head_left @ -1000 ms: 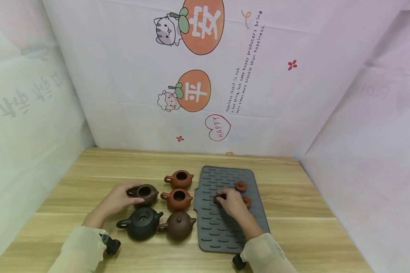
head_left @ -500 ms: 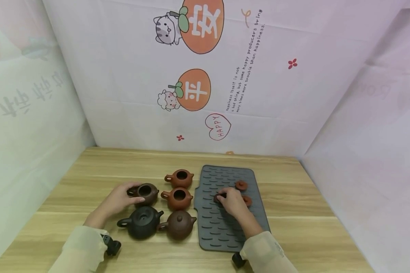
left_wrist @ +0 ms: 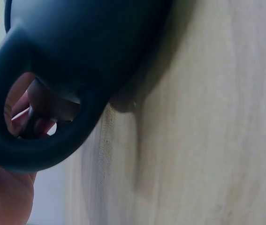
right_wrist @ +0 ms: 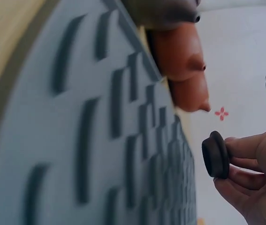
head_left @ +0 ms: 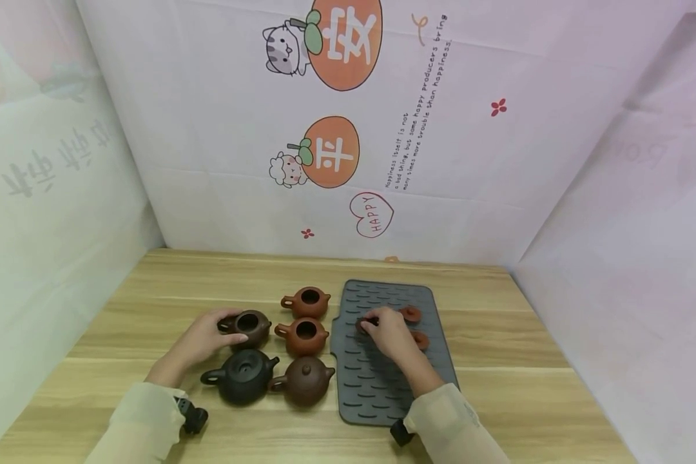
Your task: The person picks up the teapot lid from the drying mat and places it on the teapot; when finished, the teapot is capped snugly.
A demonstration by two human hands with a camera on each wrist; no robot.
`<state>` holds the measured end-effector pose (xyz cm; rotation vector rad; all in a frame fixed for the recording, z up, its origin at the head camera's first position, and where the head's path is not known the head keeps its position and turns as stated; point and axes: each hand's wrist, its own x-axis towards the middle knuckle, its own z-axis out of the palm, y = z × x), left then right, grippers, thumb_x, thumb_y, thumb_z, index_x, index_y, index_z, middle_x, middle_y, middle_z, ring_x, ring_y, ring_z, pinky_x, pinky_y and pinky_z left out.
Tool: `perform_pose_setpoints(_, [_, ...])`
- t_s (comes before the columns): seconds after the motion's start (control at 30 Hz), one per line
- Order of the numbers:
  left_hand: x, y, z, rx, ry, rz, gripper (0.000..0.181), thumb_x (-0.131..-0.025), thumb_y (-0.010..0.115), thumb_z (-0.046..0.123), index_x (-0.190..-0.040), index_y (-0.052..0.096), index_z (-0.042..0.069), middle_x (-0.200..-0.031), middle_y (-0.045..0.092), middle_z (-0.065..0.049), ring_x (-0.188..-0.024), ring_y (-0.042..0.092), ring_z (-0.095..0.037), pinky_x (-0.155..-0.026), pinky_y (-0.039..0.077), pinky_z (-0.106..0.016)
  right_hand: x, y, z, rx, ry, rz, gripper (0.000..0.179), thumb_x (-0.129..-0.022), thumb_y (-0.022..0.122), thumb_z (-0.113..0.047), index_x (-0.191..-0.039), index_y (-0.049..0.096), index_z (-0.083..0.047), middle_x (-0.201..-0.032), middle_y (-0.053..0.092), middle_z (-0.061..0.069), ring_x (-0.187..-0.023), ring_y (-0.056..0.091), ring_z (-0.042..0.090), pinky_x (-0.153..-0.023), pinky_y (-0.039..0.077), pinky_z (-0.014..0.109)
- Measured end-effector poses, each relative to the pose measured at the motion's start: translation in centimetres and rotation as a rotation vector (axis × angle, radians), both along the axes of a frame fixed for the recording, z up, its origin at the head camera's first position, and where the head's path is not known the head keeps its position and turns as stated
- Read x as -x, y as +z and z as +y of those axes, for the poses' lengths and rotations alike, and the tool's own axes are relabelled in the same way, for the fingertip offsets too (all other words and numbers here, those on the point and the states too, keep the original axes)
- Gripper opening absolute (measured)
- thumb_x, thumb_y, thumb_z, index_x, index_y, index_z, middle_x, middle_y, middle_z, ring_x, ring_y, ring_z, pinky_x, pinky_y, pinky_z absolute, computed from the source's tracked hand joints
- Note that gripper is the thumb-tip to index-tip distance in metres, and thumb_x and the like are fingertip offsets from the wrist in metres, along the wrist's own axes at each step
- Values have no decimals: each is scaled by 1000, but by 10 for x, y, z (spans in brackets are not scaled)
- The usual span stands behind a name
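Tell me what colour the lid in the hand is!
The lid is dark brown, clearest in the right wrist view.

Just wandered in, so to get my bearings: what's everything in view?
Table: one, tan, underneath
Mat: one, grey, on table
Open teapots: three, two reddish, one dark brown, left of mat
Nearer teapots: two, black, brown, front row
Loose lids: two, reddish, on mat
Held lid: one, dark, above mat
Printed panels: three, white, behind and beside table
Left hand: one, gripping dark brown teapot
Right hand: one, pinching held lid
Sleeves: two, cream, on forearms
Cameras: two, black, at wrists
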<state>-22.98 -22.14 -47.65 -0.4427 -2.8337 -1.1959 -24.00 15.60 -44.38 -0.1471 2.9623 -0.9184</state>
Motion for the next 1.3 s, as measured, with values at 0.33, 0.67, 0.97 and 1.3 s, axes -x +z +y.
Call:
perform_pose_setpoints(0.33, [-1,0,0,6,0,7,67,-82,80,34,-130,56,-6,-129,55,-27,-121,47,-48,-101,35,-61,1,23,-39,107,154,54,22,-95,67,-19,-113,71,-8,-110,66,6,-100,63,25,-72,55,36])
perform_pose_setpoints(0.67, [-2,2,1,5,9,7,67,-82,80,34,-131,57,-5,-128,55,-28,-120,48,-48,-99,37,-61,5,33,-93,85,220,81,21,-94,68,-21,-111,73,-10,-112,66,5,-91,63,19,-65,53,31])
perform_pose_setpoints(0.97, [-2,4,1,1,13,0,65,-82,80,33,-131,58,-4,-127,57,-26,-118,50,-46,-98,39,-59,8,37,-139,96,229,28,19,-93,69,-24,-108,75,-16,-101,69,-5,-88,64,11,-72,54,26])
perform_pose_setpoints(1.3, [0,5,0,-32,-14,-12,60,-83,79,33,-128,60,-3,-123,61,-21,-113,55,-40,-93,44,-55,7,31,-177,58,289,29,19,-92,69,-23,-109,75,-15,-99,69,-5,-86,64,9,-67,51,20])
